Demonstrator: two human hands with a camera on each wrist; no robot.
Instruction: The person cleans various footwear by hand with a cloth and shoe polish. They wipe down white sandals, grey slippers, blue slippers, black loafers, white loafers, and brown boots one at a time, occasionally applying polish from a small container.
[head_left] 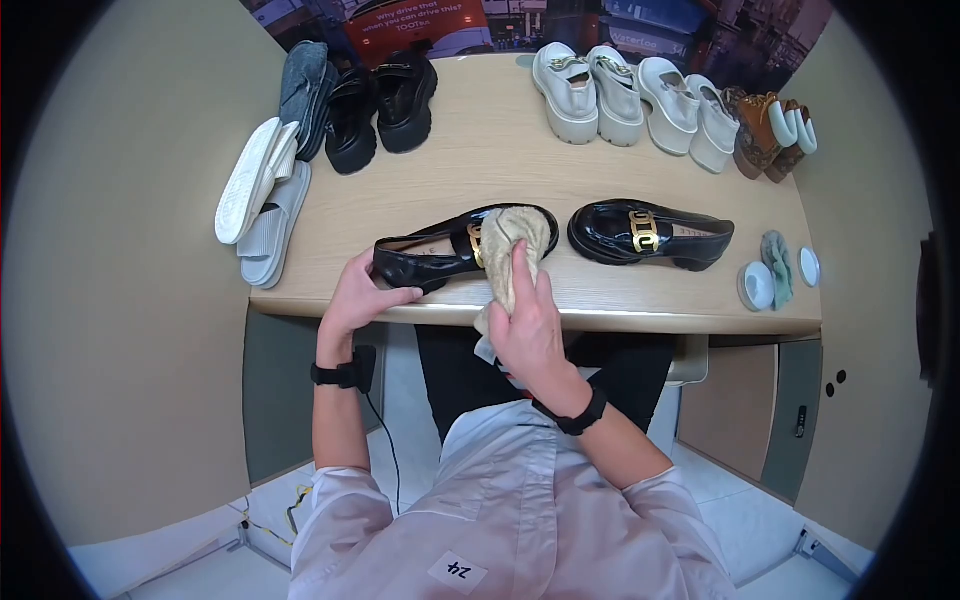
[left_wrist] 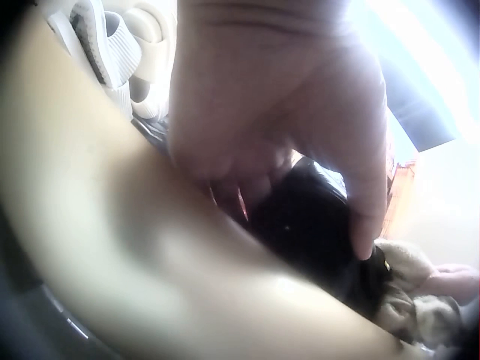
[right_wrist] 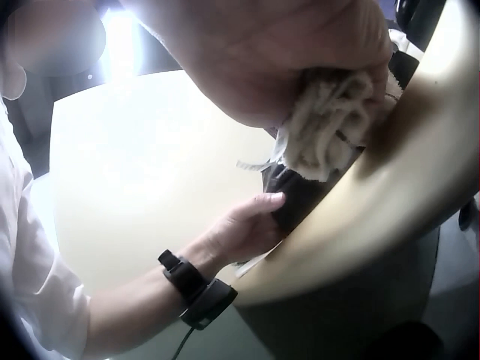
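A glossy black loafer with a gold buckle lies near the table's front edge, toe to the right. My left hand grips it at the heel, thumb along the near side. In the left wrist view, the fingers of that hand go behind the dark shoe. A beige cloth is draped over the toe. My right hand holds the bunched cloth, its index finger pressing it onto the shoe; the right wrist view shows the cloth's folds under the palm. The matching loafer sits just to the right.
White slippers and dark slippers line the left edge, beside black chunky shoes. White platform shoes and brown boots stand at the back right. A round white tin and a green cloth are at the right.
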